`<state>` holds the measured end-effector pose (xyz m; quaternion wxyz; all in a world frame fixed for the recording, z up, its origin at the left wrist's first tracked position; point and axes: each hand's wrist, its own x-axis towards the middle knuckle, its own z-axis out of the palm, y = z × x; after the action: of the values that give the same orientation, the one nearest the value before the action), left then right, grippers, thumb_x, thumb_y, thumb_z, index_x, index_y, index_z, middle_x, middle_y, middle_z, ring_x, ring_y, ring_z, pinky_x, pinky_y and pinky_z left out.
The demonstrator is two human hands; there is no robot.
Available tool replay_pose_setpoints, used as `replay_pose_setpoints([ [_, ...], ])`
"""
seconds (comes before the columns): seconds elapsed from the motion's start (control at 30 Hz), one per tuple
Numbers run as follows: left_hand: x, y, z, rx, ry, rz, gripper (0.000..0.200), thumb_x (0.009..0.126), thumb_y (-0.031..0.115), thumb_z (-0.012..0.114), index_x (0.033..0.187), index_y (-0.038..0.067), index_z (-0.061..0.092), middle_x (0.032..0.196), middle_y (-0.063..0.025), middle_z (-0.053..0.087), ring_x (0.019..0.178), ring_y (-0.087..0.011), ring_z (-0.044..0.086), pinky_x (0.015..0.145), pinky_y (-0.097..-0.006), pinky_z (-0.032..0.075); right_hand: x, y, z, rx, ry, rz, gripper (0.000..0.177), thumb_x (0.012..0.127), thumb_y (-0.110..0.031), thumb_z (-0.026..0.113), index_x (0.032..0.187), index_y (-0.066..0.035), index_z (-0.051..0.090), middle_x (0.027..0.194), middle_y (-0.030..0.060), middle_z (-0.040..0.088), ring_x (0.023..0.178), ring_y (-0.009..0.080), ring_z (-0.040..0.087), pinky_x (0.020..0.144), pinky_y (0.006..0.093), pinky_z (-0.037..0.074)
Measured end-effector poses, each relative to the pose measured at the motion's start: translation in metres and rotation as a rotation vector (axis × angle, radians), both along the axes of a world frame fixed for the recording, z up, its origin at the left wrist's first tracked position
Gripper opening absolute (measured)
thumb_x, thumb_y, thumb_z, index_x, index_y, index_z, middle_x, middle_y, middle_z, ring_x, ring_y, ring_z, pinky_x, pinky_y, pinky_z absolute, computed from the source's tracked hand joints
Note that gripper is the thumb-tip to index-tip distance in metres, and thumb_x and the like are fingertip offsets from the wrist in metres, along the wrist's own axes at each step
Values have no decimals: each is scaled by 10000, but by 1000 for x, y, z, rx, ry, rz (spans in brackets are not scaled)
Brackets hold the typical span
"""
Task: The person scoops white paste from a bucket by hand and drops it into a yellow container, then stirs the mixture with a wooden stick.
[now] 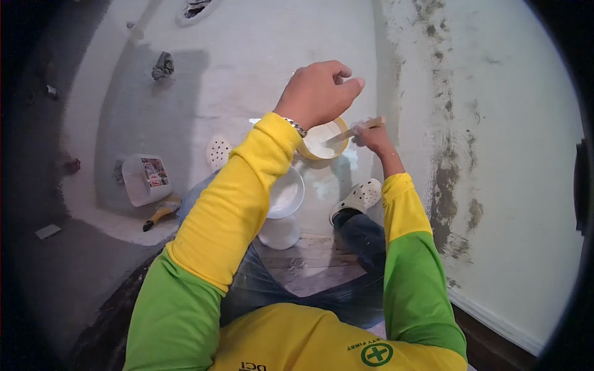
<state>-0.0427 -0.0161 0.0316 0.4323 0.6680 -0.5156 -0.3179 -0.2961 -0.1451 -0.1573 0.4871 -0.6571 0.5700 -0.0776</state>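
Observation:
My right hand (372, 137) is closed around a wooden stick (341, 135), whose lower end dips into a yellow-rimmed bucket (344, 148). Inside the bucket is a white, paint-like substance (317, 147). Above and to the left of it, my left hand (322, 93) is held in the air with loosely bent fingers and the thumb apart. Nothing shows in that hand, though its palm side is hidden. Just below, partly covered by my left sleeve, stands a white tub (299, 196) with a round white lid or container (281, 233) beside it.
A clear plastic container with a label (139, 180) lies at the left near a yellow-handled brush (162, 210). Farther off is a grey crumpled lump (163, 65). My pale clogs (365, 195) flank the buckets. A stained wall (507, 123) rises along the right.

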Motion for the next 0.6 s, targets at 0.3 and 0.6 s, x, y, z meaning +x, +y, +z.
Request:
replay_pose_setpoints([
  [0.3,36,7,-4,-21,67,86,439,864,413,644,1062,25,693,986,-140,708,901,-259,663,826,-342,511,22,36,19,-32,-250,196,222,876,-167,642,986,24,674,921,119,701,759,218,694,646,322,564],
  [0.6,33,0,5,-50,104,92,427,859,403,640,1036,19,698,979,-148,707,903,-270,664,830,-345,511,32,31,-3,-272,-268,145,234,866,-194,670,983,8,680,867,108,707,705,183,671,644,311,548],
])
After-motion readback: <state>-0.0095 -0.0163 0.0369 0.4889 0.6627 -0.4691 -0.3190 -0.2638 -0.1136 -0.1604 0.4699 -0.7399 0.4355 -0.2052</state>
